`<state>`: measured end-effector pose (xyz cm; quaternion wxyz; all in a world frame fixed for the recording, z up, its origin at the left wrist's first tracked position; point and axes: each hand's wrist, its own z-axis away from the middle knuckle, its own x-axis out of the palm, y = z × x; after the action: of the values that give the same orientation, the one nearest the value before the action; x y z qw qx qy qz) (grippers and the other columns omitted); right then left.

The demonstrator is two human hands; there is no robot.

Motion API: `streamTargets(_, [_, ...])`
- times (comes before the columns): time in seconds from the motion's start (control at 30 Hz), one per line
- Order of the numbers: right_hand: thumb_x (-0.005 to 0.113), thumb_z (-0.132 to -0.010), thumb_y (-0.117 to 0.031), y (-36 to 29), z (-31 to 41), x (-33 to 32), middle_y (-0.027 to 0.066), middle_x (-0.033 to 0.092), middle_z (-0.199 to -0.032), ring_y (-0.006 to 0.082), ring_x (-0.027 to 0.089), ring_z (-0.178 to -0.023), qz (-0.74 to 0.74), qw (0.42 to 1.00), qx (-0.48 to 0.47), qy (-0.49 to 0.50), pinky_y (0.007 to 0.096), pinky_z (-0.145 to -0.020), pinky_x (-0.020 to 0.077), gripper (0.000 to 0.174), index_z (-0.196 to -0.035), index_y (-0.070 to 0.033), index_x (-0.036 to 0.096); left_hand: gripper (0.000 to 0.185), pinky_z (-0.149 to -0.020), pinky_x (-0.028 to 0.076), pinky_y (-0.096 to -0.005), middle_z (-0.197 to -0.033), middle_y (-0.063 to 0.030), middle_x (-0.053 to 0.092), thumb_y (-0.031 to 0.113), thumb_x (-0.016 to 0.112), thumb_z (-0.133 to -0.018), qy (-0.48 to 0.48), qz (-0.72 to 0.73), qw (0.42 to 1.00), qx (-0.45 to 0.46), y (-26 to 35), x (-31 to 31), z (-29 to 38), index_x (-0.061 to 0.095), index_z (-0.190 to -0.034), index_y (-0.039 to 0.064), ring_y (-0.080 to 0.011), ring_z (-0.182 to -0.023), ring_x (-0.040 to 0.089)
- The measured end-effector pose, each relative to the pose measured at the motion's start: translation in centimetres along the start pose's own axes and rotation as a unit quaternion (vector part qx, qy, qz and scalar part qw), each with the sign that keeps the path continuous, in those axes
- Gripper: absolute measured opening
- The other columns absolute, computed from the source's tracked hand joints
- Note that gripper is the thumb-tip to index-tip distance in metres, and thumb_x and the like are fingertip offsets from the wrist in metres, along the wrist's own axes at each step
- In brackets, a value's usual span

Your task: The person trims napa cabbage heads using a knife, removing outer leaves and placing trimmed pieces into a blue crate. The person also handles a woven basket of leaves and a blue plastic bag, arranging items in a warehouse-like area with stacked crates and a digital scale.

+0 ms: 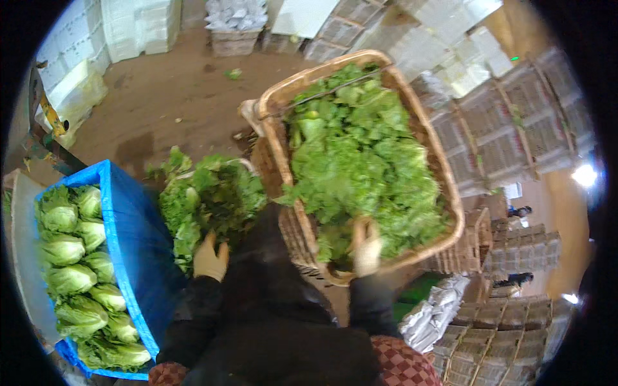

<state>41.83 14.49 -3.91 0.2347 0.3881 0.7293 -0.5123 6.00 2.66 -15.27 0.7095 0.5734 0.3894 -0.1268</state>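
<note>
My left hand, in a pale glove, is at the near edge of a container of loose green leaves. Its thumb and fingers are apart, with nothing seen between them. A large tan plastic crate stands to the right, filled with leafy green lettuce. Over its near end is my right hand, also gloved and blurred, its fingertips pointing into the leaves. Whether it grips any cannot be told. On the left, trimmed lettuce heads lie in rows inside a blue-lined box.
White foam boxes line the back left. Stacked crates rise at the right. A yellow and green metal frame juts in at far left. Silvery sheeting lies near my right arm. Leaf scraps dot the brown floor.
</note>
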Motion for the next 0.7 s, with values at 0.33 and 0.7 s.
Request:
streamTargets(0.33, [0.054, -0.102, -0.018, 14.0, 6.1, -10.2, 0.0216, 0.066, -0.125, 0.0387, 0.065, -0.11, 0.221, 0.974, 0.042, -0.001, 0.0428, -0.091, 0.0534, 0.035, -0.135, -0.007, 0.059, 0.064, -0.113, 0.038, -0.0426, -0.139, -0.0223, 0.058, 0.047, 0.039, -0.106, -0.356, 0.172, 0.918, 0.034, -9.1, 13.2, 19.6, 0.044, -0.148, -0.001, -0.0345, -0.13, 0.055])
streamTargets(0.7, [0.048, -0.107, -0.019, 14.4, 5.6, -9.5, 0.0153, 0.071, -0.119, 0.0295, 0.069, -0.105, 0.092, 0.993, 0.076, -0.004, 0.0364, -0.086, 0.0533, 0.032, -0.136, -0.012, 0.059, 0.062, -0.106, 0.042, -0.0441, -0.133, -0.024, 0.061, 0.048, 0.043, -0.103, -0.422, 0.341, 0.836, -0.082, -7.7, 8.5, 28.0, 0.051, -0.141, 0.0, -0.0366, -0.123, 0.058])
